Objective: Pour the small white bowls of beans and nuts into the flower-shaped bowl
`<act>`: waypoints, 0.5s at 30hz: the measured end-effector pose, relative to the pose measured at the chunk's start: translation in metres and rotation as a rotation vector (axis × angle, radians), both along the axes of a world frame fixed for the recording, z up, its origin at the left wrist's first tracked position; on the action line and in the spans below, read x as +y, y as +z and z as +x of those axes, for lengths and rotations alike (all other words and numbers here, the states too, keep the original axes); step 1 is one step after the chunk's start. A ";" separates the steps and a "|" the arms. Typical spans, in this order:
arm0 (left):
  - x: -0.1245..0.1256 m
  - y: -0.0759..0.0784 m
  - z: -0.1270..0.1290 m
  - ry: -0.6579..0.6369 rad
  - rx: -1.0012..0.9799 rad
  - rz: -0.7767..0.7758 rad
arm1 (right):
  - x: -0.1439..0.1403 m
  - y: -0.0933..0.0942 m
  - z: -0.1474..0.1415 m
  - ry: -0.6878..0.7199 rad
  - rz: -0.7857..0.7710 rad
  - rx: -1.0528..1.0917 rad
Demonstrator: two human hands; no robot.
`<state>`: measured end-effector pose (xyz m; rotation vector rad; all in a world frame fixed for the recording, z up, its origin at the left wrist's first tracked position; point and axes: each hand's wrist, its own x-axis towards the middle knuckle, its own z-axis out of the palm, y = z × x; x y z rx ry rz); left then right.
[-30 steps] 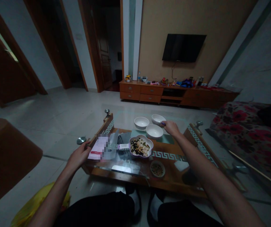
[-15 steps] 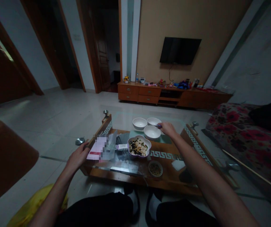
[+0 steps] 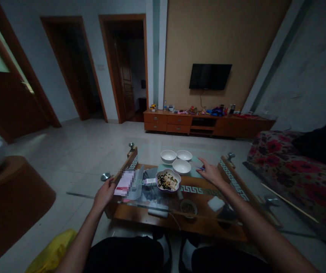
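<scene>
My right hand (image 3: pixel 210 173) is over the glass table to the right of the white bowls, holding a thin bluish-purple tool (image 3: pixel 200 168) whose exact kind I cannot make out. Two white bowls (image 3: pixel 168 156) (image 3: pixel 184 155) stand side by side, with a third white bowl (image 3: pixel 181 167) just in front. Closer to me is a flower-shaped bowl (image 3: pixel 168 180) of mixed black, white and yellow bits, with a labelled handle to its left. My left hand (image 3: pixel 105 194) rests with fingers extended at the table's left edge, beside a pink-white paper (image 3: pixel 126 182).
Beneath the glass top (image 3: pixel 151 206), a wooden shelf holds a round dish (image 3: pixel 188 208) and a white packet (image 3: pixel 216 204). A yellow bag (image 3: pixel 51 252) lies on the floor at left. A flowered sofa (image 3: pixel 288 163) stands right; a low cabinet (image 3: pixel 177 121) is beyond.
My right hand has drawn back from the bowls toward the right with the thin tool. My left hand stays at the table edge. The camera view has tilted up somewhat.
</scene>
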<state>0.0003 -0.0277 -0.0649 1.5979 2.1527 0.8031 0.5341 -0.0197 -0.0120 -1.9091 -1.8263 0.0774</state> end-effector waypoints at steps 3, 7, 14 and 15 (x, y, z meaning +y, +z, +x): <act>-0.009 0.012 0.015 -0.005 0.059 0.103 | -0.062 -0.008 -0.003 0.079 -0.022 0.186; -0.028 0.035 0.045 -0.056 0.139 0.259 | -0.130 -0.018 -0.013 0.152 -0.006 0.401; -0.096 0.049 0.094 -0.623 0.150 0.560 | -0.151 -0.001 -0.041 0.098 0.067 0.457; -0.104 0.046 0.098 -0.685 0.133 0.517 | -0.148 0.006 -0.049 0.089 0.069 0.466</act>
